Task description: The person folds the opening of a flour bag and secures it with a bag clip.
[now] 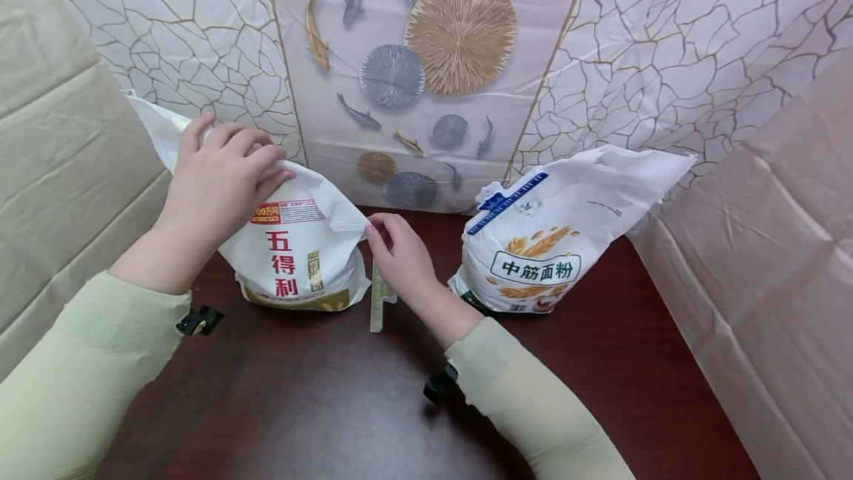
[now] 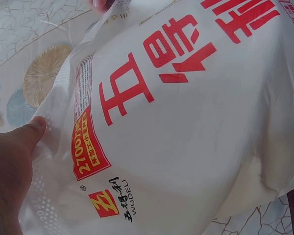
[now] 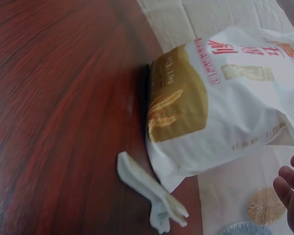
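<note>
A white flour bag [image 1: 293, 243] with red characters and a gold band at its base stands upright on the left. My left hand [image 1: 216, 187] grips its top, the thumb on the printed front in the left wrist view and the other fingers over the edge. At the bag's upper right corner, my right hand [image 1: 403, 254] pinches the material between thumb and fingers. A pale green bag sealing clip [image 3: 147, 186] lies on the table beside the bag's base, below my right hand.
A second flour bag [image 1: 533, 265] with wheat print stands at the right, a blue sealing clip [image 1: 508, 204] across it. Dark red-brown wood forms the tabletop [image 1: 300, 391]. Patterned cloth [image 1: 413, 124] hangs behind, and beige cloth [image 1: 746, 258] borders the right side.
</note>
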The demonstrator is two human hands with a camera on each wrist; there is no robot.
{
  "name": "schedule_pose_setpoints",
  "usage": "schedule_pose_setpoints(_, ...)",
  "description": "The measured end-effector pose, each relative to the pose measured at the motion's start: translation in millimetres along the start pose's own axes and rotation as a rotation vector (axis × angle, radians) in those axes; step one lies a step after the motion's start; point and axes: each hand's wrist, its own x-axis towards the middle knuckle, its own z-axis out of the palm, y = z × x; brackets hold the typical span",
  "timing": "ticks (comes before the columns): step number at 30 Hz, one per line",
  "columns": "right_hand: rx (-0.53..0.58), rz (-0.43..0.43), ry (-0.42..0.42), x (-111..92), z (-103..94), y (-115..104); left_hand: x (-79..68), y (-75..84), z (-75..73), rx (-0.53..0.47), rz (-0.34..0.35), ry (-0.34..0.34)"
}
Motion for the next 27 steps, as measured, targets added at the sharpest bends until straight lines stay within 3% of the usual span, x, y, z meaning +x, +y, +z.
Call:
schedule_pose_setpoints(14, -0.132, 0.039, -0.131, -16.1, -1.8, 25.8, -0.3, 0.6, -0.1, 0.002, -0.018, -0.009)
schedule_pose_setpoints(27, -0.374, 0.249, -0.359, -29.1, 7.1, 46.8, -1.7, 0.1, 2.2, 0.001, -0.021, 0.001)
